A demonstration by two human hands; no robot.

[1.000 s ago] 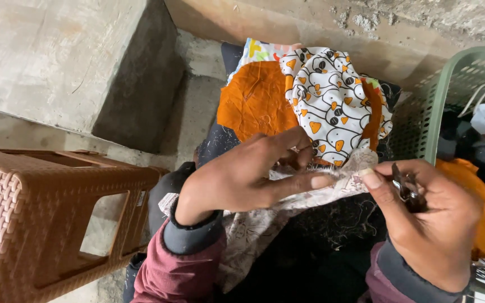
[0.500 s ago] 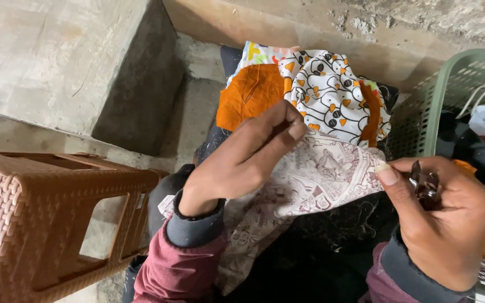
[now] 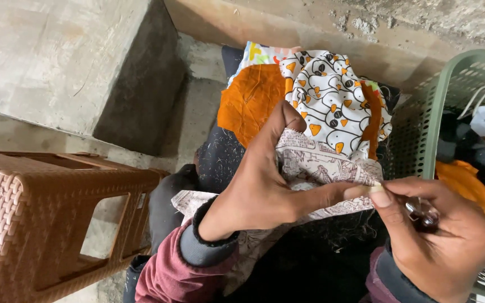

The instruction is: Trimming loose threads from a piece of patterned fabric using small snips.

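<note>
Both hands have drawn back together, the left hand (image 3: 265, 193) and right hand (image 3: 439, 235) pinching the printed cloth (image 3: 321, 165) edge, mid-trimming by my judgement, needing a steady taut hold.

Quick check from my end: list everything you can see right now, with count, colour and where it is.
printed cloth: one, pale with dark line drawings, pinched between both hands
patterned fabric: one, white with orange and black shapes, above the hands
orange fabric: one, left of it
basket: one, green plastic, right, holding clothes
stool: one, brown woven-look plastic, lower left
concrete block: one, grey, upper left
left hand: on the cloth
right hand: pinching cloth edge, small dark object in palm
</note>
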